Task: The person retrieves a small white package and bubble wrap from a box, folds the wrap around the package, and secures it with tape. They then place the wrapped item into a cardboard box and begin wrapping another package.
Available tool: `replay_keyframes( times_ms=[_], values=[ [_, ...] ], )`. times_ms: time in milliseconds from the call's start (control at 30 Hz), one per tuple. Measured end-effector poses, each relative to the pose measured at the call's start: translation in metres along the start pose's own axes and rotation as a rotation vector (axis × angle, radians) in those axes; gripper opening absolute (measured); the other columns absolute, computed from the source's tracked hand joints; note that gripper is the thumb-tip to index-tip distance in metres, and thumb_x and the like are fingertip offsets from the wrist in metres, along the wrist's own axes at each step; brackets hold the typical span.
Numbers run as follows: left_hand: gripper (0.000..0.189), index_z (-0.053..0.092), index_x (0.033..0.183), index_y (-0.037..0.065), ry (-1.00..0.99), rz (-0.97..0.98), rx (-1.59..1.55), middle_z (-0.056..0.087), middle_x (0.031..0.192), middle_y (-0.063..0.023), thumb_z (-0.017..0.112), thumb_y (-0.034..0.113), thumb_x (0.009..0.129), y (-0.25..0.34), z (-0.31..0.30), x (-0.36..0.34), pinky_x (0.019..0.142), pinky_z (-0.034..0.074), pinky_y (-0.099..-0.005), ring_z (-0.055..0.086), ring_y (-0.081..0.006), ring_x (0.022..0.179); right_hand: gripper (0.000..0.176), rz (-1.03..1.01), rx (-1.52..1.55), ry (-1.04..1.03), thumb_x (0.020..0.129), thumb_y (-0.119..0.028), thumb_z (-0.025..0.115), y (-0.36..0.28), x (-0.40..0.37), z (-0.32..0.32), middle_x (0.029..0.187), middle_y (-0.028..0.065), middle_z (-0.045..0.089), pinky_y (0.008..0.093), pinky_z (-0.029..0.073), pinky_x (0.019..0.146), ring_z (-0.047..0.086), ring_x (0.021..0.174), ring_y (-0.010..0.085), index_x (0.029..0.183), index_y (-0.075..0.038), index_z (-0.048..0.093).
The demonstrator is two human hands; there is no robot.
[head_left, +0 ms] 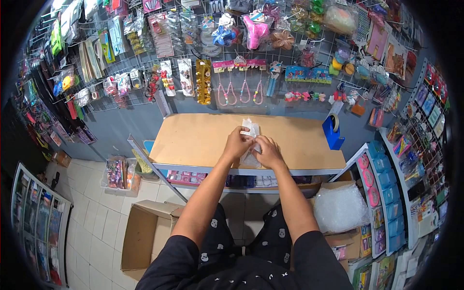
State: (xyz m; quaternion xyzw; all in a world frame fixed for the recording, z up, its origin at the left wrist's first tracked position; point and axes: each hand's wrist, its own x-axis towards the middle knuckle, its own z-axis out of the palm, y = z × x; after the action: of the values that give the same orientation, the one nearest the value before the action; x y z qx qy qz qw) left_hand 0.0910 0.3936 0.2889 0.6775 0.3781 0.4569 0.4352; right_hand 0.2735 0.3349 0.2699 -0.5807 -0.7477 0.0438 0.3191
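Note:
A clear and whitish plastic bag (251, 126) lies lengthwise on the light wooden tabletop (193, 133), near the middle. My left hand (237, 145) pinches the bag from its left side, fingers curled toward the centre. On the opposite side, my right hand (268, 151) grips the same bag, its fingertips close to those of the left. The bag's lower end shows between my wrists and reaches the front edge of the table. Its contents, if any, are hard to make out.
A blue tape dispenser (333, 131) stands at the table's right end. Packaged accessories (239, 87) hang on the wall grid behind. An open cardboard box (145, 237) is on the floor at left, and a bubble-wrapped bundle (340, 208) sits at right.

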Motion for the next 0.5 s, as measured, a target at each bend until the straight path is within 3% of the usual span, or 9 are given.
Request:
replay_keyframes(
  times_ms=[67,167,233,333,433,500],
  values=[
    [0.045,0.057,0.127,-0.001,-0.035,-0.037,-0.035,0.079,0.097,-0.015,0.079,0.001,0.088,-0.006,0.002,-0.002,0.074,0.06,-0.0326,0.076,-0.0174,0.089,0.053,0.112,0.118,-0.014,0.087,-0.033,0.079,0.002,0.001,0.0,0.132,0.01,0.067,0.0517,0.047,0.107,0.06,0.127,0.0367,0.135,-0.016,0.063],
    [0.048,0.052,0.136,0.001,-0.114,-0.096,-0.07,0.077,0.106,-0.0169,0.076,0.004,0.095,-0.003,0.002,-0.01,0.079,0.06,-0.0318,0.075,-0.0192,0.097,0.06,0.093,0.18,0.068,0.085,-0.029,0.081,-0.006,-0.002,-0.005,0.126,0.014,0.07,0.0531,0.05,0.104,0.064,0.121,0.0401,0.138,-0.016,0.058],
    [0.05,0.05,0.143,0.002,-0.149,-0.079,0.009,0.076,0.11,-0.018,0.073,0.007,0.098,0.008,0.0,-0.017,0.079,0.059,-0.0318,0.074,-0.0199,0.099,0.057,0.055,0.159,0.015,0.084,-0.028,0.08,-0.015,-0.001,-0.018,0.127,0.0153,0.071,0.0513,0.051,0.104,0.064,0.122,0.0395,0.136,-0.013,0.061],
    [0.051,0.046,0.151,0.004,-0.226,-0.155,-0.132,0.073,0.122,-0.0206,0.063,0.012,0.103,0.009,-0.002,-0.018,0.084,0.057,-0.0333,0.072,-0.0206,0.103,0.049,-0.013,0.205,0.045,0.086,-0.025,0.077,-0.006,0.0,-0.011,0.128,0.017,0.072,0.0481,0.051,0.105,0.065,0.122,0.0381,0.13,-0.009,0.068],
    [0.05,0.043,0.153,0.005,-0.207,0.022,-0.109,0.069,0.131,-0.0214,0.052,0.012,0.105,0.004,-0.006,-0.017,0.091,0.054,-0.0348,0.069,-0.0214,0.107,0.036,-0.02,0.3,0.108,0.09,-0.024,0.072,0.022,0.005,0.01,0.127,0.0176,0.074,0.045,0.051,0.106,0.066,0.121,0.0366,0.122,-0.007,0.075],
    [0.049,0.044,0.153,0.004,-0.203,-0.045,-0.307,0.066,0.136,-0.0203,0.049,0.012,0.105,0.006,-0.013,-0.021,0.095,0.053,-0.0355,0.068,-0.021,0.109,0.03,0.003,0.329,0.118,0.094,-0.024,0.069,0.027,0.006,0.013,0.127,0.0173,0.074,0.0437,0.051,0.107,0.067,0.121,0.036,0.117,-0.007,0.078]
  ],
)
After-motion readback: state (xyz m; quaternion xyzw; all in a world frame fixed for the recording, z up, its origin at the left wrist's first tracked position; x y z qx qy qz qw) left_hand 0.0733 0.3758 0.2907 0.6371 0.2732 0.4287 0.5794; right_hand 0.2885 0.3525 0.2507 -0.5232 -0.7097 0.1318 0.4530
